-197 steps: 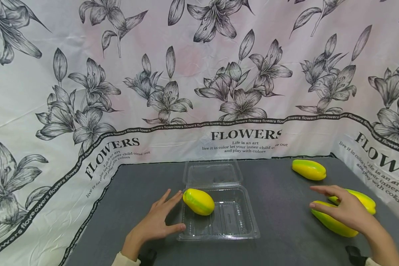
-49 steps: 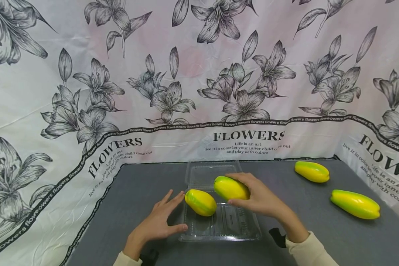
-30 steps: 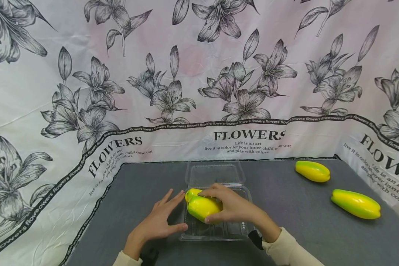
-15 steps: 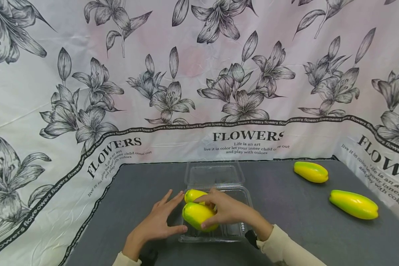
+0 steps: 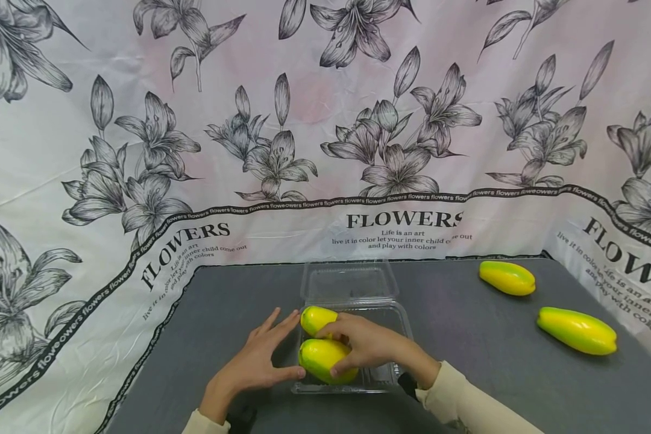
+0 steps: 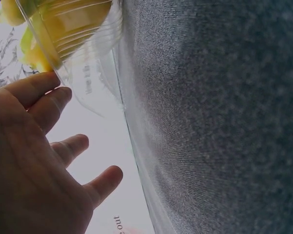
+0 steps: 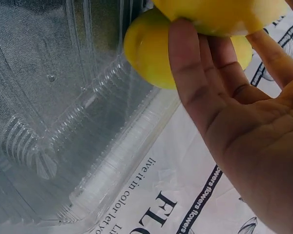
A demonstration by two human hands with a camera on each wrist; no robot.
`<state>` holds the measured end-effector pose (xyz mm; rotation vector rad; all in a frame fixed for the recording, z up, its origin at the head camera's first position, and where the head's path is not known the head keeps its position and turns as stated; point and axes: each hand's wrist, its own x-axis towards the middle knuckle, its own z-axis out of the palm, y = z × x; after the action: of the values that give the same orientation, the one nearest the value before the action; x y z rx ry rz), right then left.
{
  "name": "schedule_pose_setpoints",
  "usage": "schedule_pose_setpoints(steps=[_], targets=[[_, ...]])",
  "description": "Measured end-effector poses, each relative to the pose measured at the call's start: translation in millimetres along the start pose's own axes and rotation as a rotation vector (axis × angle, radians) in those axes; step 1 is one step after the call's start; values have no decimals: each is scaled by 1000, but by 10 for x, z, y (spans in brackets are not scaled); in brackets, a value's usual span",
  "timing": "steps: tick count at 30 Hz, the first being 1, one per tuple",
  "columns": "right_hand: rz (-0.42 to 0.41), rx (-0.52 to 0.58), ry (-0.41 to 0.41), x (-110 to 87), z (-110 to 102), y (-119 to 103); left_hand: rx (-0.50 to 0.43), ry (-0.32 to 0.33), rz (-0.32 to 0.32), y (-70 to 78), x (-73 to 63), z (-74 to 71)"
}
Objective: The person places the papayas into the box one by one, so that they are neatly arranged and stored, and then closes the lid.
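Observation:
My right hand (image 5: 366, 343) grips a yellow-green papaya (image 5: 320, 360) at the front left of a clear plastic container (image 5: 407, 325), thumb on its near side and fingers on its far side. Just behind it, another papaya (image 5: 314, 319) lies in the container, partly covered by my right fingers. In the right wrist view, those fingers reach between the held papaya (image 7: 224, 14) and the rear papaya (image 7: 149, 53). My left hand (image 5: 255, 355) is spread at the container's left side, holding nothing. The left wrist view shows its fingertips (image 6: 56, 105) at the container wall (image 6: 88, 83).
The container's lid (image 5: 349, 282) is folded back behind it. Toward the right on the grey table (image 5: 456, 337) lie two more papayas, a far one (image 5: 507, 278) and a nearer one (image 5: 577, 330). A flower-printed cloth (image 5: 304, 229) borders the table at the back and sides.
My right hand has taken a papaya from the right of the table and carried it left into the container, in front of the first. My left hand has stayed at the container's side.

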<state>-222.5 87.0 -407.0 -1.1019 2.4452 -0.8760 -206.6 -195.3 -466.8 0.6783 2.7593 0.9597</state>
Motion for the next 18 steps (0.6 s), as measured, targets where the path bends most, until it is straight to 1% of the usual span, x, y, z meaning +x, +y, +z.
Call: schedule_pose_setpoints(steps=[5, 11, 18], targets=[[19, 33, 14, 1, 8, -34, 6, 2, 5, -5, -1, 6], [-10, 7, 8, 26, 27, -34, 13, 1, 12, -9, -3, 14], [-12, 17, -15, 39, 20, -6, 8, -2, 12, -6, 2, 3]])
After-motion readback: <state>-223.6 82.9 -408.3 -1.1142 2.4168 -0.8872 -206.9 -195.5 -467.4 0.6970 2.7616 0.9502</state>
